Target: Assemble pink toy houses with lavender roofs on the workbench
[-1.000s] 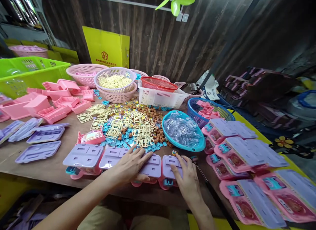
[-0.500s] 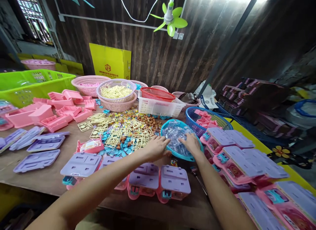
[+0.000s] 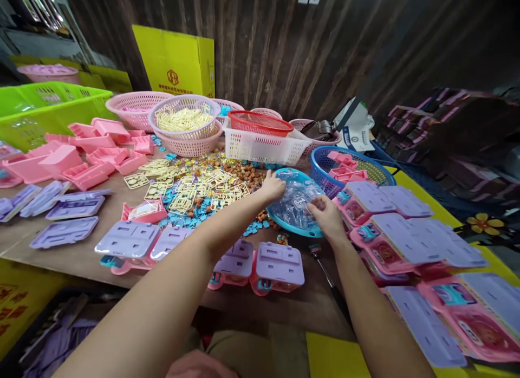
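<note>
A round turquoise basket (image 3: 284, 225) holds many clear plastic pieces (image 3: 294, 204). My left hand (image 3: 274, 187) is closed at the basket's left rim, its fingertips partly hidden. At the right side, my right hand (image 3: 326, 216) hovers over the rim and the clear pieces with its fingers curled together; what lies between them is too small to make out. Just in front of the basket lies a small clump of multicoloured bits (image 3: 282, 239). A tool with a metal shaft and black handle (image 3: 335, 291) rests beside my right forearm.
Pink toy cases with lilac lids (image 3: 280, 261) line the front edge, and more are stacked at right (image 3: 406, 234). Cream frames (image 3: 195, 191) and loose blue and brown parts spread leftward. Behind stand a white crate (image 3: 264, 145) and a blue basket (image 3: 384, 175) with pink parts.
The view has tilted down. My left hand has moved to the far left rim of the turquoise basket. My right hand has drawn back toward its right rim, fingers curling.
</note>
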### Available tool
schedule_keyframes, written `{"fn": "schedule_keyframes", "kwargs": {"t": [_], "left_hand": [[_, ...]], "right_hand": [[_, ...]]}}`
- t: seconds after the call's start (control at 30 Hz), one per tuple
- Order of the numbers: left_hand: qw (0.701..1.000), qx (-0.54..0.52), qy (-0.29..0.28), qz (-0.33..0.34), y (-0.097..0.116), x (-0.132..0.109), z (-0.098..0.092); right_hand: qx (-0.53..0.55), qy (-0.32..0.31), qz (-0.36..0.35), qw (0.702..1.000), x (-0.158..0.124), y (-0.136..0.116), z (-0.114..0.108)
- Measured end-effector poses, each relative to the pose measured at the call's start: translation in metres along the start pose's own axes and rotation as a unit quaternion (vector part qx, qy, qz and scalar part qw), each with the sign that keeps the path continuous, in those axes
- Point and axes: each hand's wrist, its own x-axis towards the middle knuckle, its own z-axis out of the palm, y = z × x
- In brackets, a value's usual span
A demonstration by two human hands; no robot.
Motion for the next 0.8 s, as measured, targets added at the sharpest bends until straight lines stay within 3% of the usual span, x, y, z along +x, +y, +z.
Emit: {"fn": "schedule_keyframes", "kwargs": {"t": [0.2,0.43,0.63,0.73,0.8], "left_hand": [[1.000,-0.020,0.009,-0.015,-0.003,0.003,-0.001],[0.998,-0.051,0.028,-0.037,-0.008,-0.015,-0.016],[0.996,-0.067,-0.044,-0.038,0.023,-0.044,-0.021],[0.995,-0.086,-0.038,-0.019,0.034,-0.068,-0.030],[0.994,-0.101,-0.024,0.019,0.030,-0.094,-0.044]], "right_hand": [[0.069,0.008,0.032,0.997,-0.018,-0.008,-0.009],[0.032,0.014,0.040,0.999,-0.020,-0.014,-0.005],[-0.082,-0.027,0.033,0.996,-0.006,-0.024,0.004],[-0.146,-0.037,-0.004,0.989,-0.006,-0.031,0.001],[-0.193,-0.026,-0.051,0.980,-0.011,-0.031,-0.005]]}}
